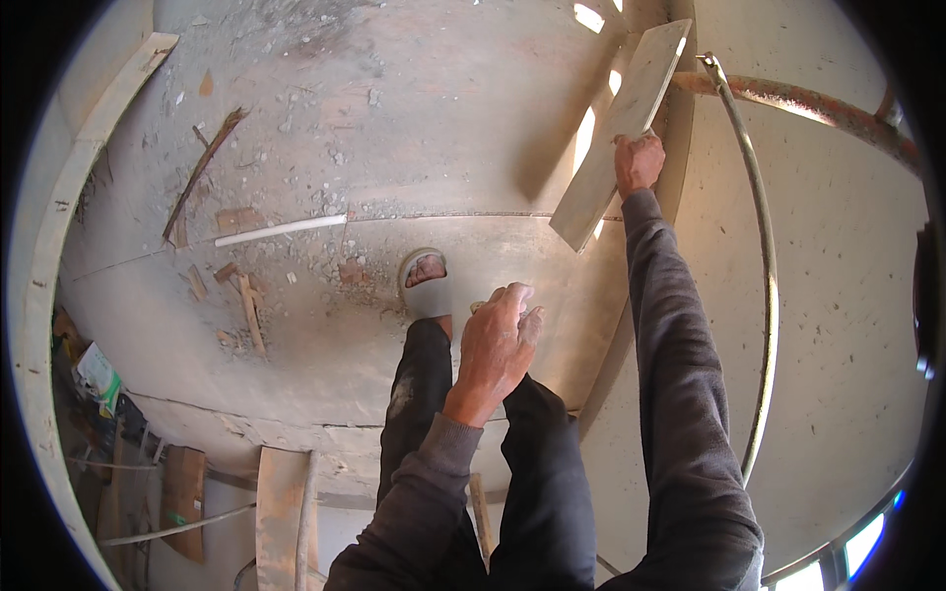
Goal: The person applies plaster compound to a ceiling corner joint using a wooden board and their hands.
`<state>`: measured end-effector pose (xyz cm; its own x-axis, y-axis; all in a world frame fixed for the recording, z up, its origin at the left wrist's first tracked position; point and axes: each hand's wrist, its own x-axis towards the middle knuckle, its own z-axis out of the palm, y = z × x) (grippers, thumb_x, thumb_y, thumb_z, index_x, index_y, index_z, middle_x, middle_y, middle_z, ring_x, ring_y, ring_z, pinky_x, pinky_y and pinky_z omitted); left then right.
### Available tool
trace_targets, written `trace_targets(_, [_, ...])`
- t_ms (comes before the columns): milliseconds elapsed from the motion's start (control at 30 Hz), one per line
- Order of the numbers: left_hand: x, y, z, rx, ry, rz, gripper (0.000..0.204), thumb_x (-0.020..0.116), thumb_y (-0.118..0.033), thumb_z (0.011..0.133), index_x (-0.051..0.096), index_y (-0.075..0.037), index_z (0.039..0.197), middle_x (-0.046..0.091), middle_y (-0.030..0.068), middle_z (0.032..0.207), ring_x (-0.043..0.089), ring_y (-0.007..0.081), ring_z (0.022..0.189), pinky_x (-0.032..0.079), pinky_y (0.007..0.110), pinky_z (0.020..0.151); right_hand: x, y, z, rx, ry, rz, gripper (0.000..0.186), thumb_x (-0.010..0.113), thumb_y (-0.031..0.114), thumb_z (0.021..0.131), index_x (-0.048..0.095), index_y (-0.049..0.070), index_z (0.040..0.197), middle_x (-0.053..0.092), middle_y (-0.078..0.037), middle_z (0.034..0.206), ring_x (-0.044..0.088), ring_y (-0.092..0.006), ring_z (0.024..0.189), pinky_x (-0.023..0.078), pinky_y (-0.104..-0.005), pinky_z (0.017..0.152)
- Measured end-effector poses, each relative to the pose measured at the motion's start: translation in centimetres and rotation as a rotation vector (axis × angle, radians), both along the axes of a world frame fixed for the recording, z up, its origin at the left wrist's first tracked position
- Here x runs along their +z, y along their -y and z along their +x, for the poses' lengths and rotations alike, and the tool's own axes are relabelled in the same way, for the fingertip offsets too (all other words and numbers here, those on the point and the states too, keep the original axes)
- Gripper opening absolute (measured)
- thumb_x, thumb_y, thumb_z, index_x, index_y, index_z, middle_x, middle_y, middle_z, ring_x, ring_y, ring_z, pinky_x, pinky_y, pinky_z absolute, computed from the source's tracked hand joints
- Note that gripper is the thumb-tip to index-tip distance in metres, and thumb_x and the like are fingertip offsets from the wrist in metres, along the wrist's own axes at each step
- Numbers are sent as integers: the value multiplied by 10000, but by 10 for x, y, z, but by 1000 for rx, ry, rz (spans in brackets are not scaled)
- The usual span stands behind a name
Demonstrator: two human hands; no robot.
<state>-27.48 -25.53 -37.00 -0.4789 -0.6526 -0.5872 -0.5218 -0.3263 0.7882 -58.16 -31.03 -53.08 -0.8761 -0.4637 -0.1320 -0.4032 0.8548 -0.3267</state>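
A: What do our hands have?

B: Our right hand (640,163) is closed around the edge of a board (626,113), gripping it near the middle. Our left hand (498,340) is above our legs (542,473) with fingers partly curled; we cannot tell if it is closed on anything

A: Where do we have the board?

B: Ahead and to our right, aslant, its far end tipped rightward, just beside a long brown strip (674,187). Bright patches (585,138) show along its left

A: And farther out?

B: On our right, a rusty pipe (838,110) and a thin pole (767,266). On the floor (453,148) we see our foot (427,268), then, leftward, rubble (325,182), a white strip (283,230) and a dark stick (202,177)

A: Any labels?

B: At far left, a white-and-green package (99,374), its print too small for us to read; below it, a brown panel (184,492) bears a green mark we cannot make out
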Motion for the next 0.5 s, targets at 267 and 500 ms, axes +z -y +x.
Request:
trace_targets(267, [-5,7,0,61,59,-6,297,614,-164,903,577,33,1121,644,232,1033,660,367,882,512,423,789,-7,27,-7,-39,23,-59,258,640,182,700,674,-27,847,687,-265,898,668,-424,882,535,-444,808])
trace_targets(500, [-10,18,10,184,112,45,299,619,-170,898,573,27,1119,629,221,1035,640,372,889,497,441,794,-14,25,66,68,103,95,235,646,162,703,666,-38,826,684,-256,850,671,-416,836,535,-445,802])
